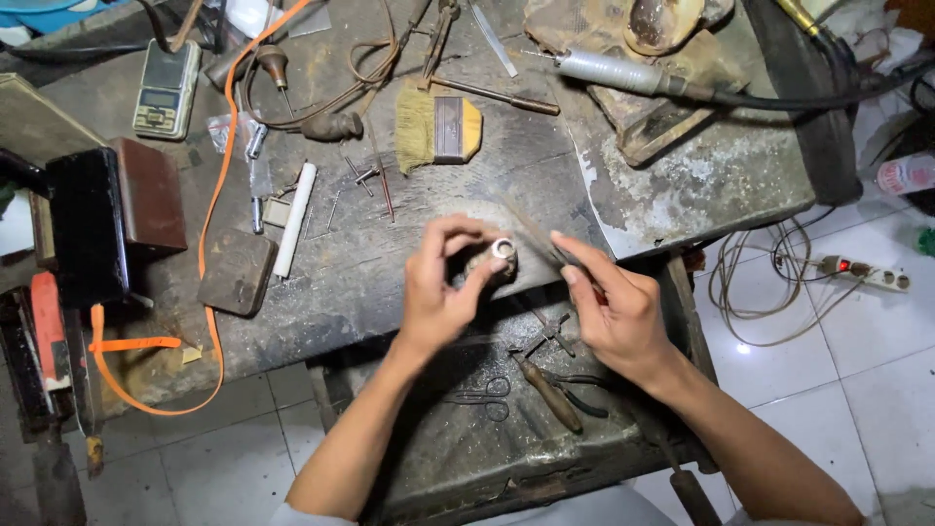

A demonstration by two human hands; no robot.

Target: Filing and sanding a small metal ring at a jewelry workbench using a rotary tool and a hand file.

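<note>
A: Starting with the biggest thing?

B: Scarred grey wooden workbench (390,292), strewn with tools: a flat brush with yellow bristles (438,127), a small grey pocket scale (166,88), a long orange cord (219,195). Below the front edge, a dusty dark pull-out tray (458,477), with wooden-handled pliers (550,394) and small steel scissors (487,399) lying in it, untouched.

A: And the hands?

B: Both raised at the bench's front edge, above the tray. Left hand (438,292) closed in a pinch, thumb and fingers gripping a small silvery metal ring (503,249), open end turned up towards the camera. Right hand (614,312) closed as well, grasping a slim dark metal file (536,236), tip slanting up just behind the ring.

A: Touching?

B: Hard to tell. Very close, perhaps in contact at the rim.

A: How far along, then?

B: Midway, by the look of it. Bright at the ring's rim, so some shaping seemingly done. File in hand and set at the piece, so filing apparently under way. No sign of finishing yet: brush lying well apart on the bench, silver-grey rotary handpiece (614,70) with its black hose resting at the far side, neither near a finger.
</note>
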